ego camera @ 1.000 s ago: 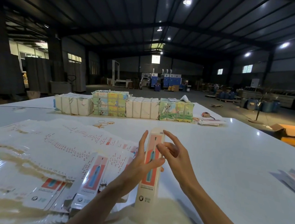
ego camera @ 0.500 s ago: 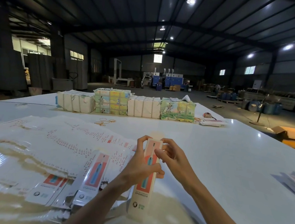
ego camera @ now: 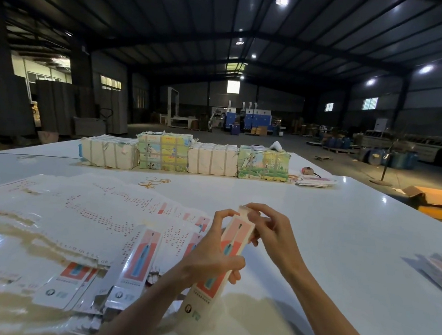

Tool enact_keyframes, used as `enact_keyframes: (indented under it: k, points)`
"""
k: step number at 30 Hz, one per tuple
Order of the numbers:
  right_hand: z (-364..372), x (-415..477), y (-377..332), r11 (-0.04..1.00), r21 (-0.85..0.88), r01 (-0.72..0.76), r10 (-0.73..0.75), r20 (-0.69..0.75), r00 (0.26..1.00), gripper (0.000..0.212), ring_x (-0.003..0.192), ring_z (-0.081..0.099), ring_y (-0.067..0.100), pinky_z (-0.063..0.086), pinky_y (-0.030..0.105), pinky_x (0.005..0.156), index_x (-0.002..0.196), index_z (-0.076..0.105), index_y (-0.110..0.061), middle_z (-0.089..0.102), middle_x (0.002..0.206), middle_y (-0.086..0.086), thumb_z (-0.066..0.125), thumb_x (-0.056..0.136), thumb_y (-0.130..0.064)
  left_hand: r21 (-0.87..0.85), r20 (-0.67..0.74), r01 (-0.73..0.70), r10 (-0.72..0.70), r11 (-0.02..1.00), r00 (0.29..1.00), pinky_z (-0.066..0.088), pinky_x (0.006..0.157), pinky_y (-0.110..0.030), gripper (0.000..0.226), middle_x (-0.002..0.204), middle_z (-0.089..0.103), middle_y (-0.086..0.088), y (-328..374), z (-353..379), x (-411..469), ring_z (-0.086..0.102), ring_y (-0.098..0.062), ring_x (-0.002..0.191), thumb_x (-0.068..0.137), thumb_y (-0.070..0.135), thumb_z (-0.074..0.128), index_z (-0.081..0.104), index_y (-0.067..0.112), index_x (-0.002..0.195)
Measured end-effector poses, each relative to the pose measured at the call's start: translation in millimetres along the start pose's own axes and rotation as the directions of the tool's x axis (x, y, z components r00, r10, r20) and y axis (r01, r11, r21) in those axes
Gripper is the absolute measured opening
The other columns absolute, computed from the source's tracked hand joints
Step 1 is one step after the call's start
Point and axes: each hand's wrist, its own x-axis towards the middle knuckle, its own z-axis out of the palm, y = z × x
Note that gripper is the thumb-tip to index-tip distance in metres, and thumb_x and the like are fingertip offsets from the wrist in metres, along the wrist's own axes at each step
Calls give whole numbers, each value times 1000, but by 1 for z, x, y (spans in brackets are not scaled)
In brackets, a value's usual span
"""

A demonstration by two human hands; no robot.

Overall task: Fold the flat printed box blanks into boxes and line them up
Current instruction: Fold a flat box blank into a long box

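Centre frame: left hand (ego camera: pixel 206 259) grips box (ego camera: pixel 235 236) mid-body; right hand (ego camera: pixel 273 233) pinches its top flap. Thin card, light, glossy, likely creases easily: hold long edges, not panels.

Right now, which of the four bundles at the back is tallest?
The second bundle from the left, yellow-green illustrated wrap: its top rises above the left white bundle, the right white bundle and the rightmost bundle.

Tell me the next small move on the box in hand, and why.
Probably tuck the far end flap shut with the right hand: its fingers pinch that end of the long, narrow orange-printed cardboard box, while the left hand grips its middle.
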Motion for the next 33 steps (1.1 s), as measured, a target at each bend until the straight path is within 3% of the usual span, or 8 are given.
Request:
enact_keyframes:
  k: [3,7,10,16,26,33]
  points:
    - [-1,3,-1,1000,-15,18,-17,43,999,23,84,76,22,61,28,65,117,76,-15,78,106,2,55,109,-11,-19,-11,26,-26,999,1000,59,56,-23,88,112,60,13,0,-2,1,78,-21,68,77,26,81,24,63,132]
    - [6,0,-10,978,154,-137,113,155,981,35,103,77,24,64,31,79,117,79,-22,80,110,1,46,113,-33,-12,-77,-8,7,1000,997,58,54,-20,91,109,58,14,-2,-7,1,78,-16,68,74,28,82,20,76,121]
    - [8,0,-15,940,247,-235,204,144,968,36,101,78,24,63,30,76,110,83,-28,81,106,3,50,110,-42,25,-72,-45,47,999,996,56,54,-17,93,111,55,16,-2,-7,-1,77,-13,69,72,28,81,18,78,119]
    - [7,1,-14,916,273,-296,283,85,955,19,88,81,28,64,29,68,101,86,-28,82,97,5,68,103,-32,30,-47,-51,52,998,998,58,55,-20,91,111,56,11,1,-4,-2,77,-15,68,73,26,79,18,73,120]
    - [4,3,-12,916,259,-306,299,67,952,24,85,81,27,64,29,64,99,85,-22,82,93,7,63,105,-17,-14,-42,-77,77,997,996,59,56,-23,92,110,61,7,1,-4,-2,75,-21,62,79,9,80,21,53,133]
    - [0,5,-9,924,221,-312,301,82,950,30,84,81,27,63,28,63,94,87,-23,82,91,6,60,104,-12,-49,-48,-37,35,998,998,63,57,-34,89,112,66,-5,-5,0,2,76,-31,67,78,14,78,27,53,139]
